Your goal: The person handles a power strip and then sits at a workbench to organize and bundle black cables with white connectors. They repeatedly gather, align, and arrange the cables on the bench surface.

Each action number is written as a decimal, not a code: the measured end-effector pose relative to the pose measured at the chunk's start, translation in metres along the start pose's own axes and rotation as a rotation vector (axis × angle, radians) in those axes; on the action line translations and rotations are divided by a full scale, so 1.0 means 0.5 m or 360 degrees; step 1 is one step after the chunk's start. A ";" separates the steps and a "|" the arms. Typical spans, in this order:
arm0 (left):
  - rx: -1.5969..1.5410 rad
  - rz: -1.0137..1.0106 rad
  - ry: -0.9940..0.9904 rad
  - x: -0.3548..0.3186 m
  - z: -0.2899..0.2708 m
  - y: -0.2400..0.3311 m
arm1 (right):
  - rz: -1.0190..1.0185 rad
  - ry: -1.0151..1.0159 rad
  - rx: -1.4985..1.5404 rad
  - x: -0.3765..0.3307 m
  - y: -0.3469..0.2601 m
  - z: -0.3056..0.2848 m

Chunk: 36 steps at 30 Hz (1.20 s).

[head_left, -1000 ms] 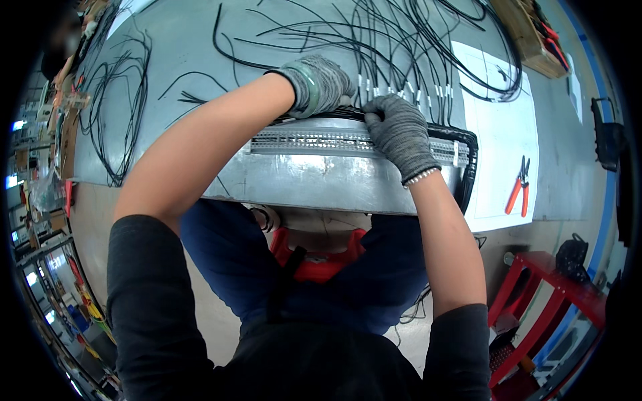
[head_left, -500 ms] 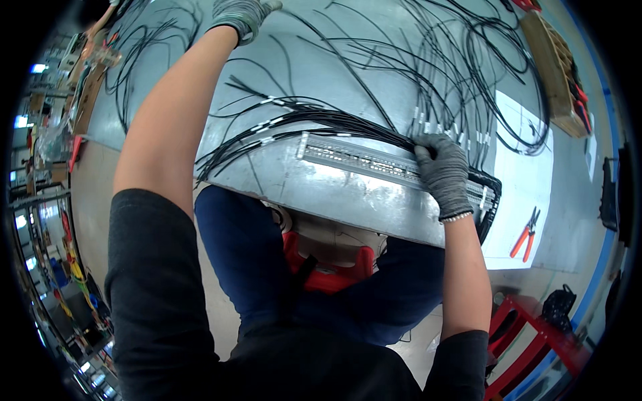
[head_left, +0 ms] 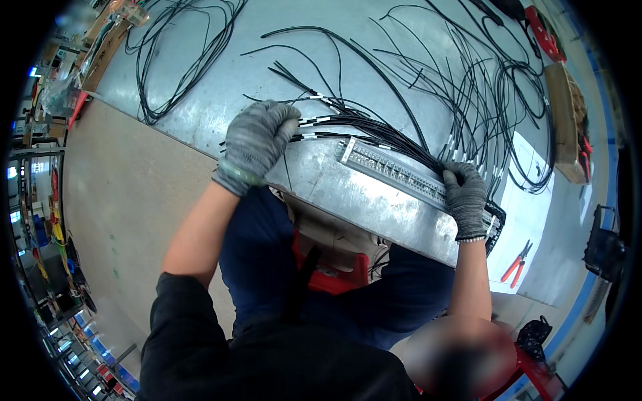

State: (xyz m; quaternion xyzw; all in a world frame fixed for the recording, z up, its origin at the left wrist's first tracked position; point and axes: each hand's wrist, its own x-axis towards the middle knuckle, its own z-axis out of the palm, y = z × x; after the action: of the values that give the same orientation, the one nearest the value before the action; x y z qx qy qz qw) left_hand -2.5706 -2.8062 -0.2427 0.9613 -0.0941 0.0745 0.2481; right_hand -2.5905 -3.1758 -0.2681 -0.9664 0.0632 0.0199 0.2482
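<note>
A bundle of black wires (head_left: 374,130) with white end sleeves lies across a long metal terminal strip (head_left: 394,174) on a metal panel (head_left: 348,200) at the table's near edge. My left hand (head_left: 257,140), in a grey knit glove, is closed on the left ends of the bundle. My right hand (head_left: 465,197), also gloved, presses the same bundle against the right end of the strip, fingers curled over the wires.
Many loose black wires (head_left: 468,73) spread over the grey table (head_left: 267,53); a separate coil (head_left: 180,60) lies far left. Red-handled pliers (head_left: 516,262) rest on a white sheet (head_left: 528,207) at right. A wooden box (head_left: 565,120) stands at far right. Shelves line the left.
My left hand came back from the far left of the table to the wire ends by the strip's left end. The view has tilted, and my right hand stays on the bundle.
</note>
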 end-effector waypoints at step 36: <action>0.0104 0.0025 -0.0442 0.035 0.066 -0.064 | -0.0003 0.0035 0.0195 0.003 0.019 0.023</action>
State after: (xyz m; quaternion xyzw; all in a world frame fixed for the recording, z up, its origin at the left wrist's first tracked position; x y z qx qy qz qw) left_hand -2.5432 -2.7974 -0.2828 0.9691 -0.1324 -0.0542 0.2007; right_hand -2.5905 -3.1787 -0.2826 -0.9496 0.0660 0.0053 0.3063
